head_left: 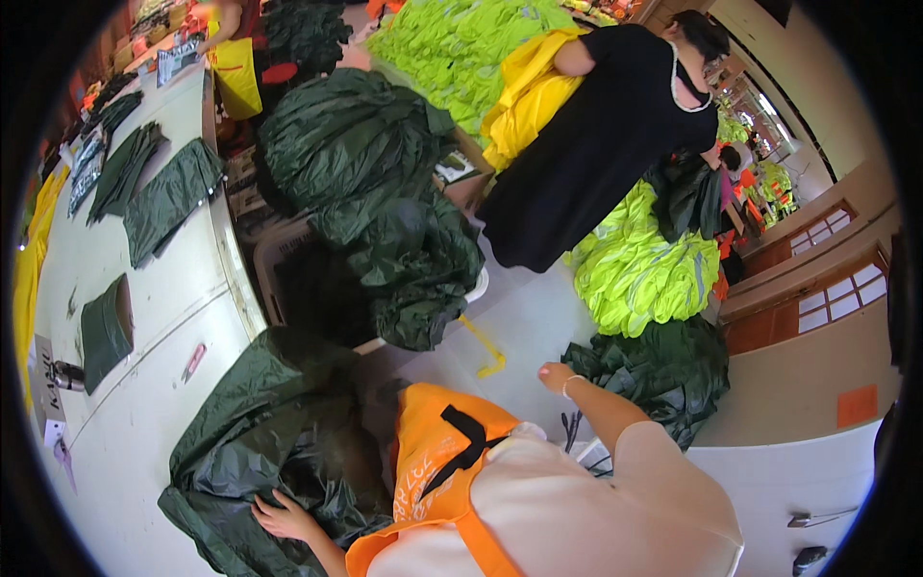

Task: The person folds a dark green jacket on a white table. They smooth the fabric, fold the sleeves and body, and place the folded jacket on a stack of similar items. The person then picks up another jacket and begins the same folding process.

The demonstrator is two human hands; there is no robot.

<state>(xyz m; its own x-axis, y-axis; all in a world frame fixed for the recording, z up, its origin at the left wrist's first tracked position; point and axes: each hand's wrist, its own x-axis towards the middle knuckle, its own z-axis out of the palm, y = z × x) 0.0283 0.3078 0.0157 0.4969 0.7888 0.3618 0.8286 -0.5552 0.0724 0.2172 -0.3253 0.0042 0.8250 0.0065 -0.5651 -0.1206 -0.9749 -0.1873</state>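
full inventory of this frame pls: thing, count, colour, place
Dark green garment: 1, on table edge under left hand.
Folded dark green pieces: several, on white table.
Dark green piles: several, on floor, centre and right.
Neon yellow-green piles: 2, top and right.
Yellow garment: 1, held by person in black.
Orange vest: 1, worn.
Left hand: flat on garment.
Right hand: open, empty.
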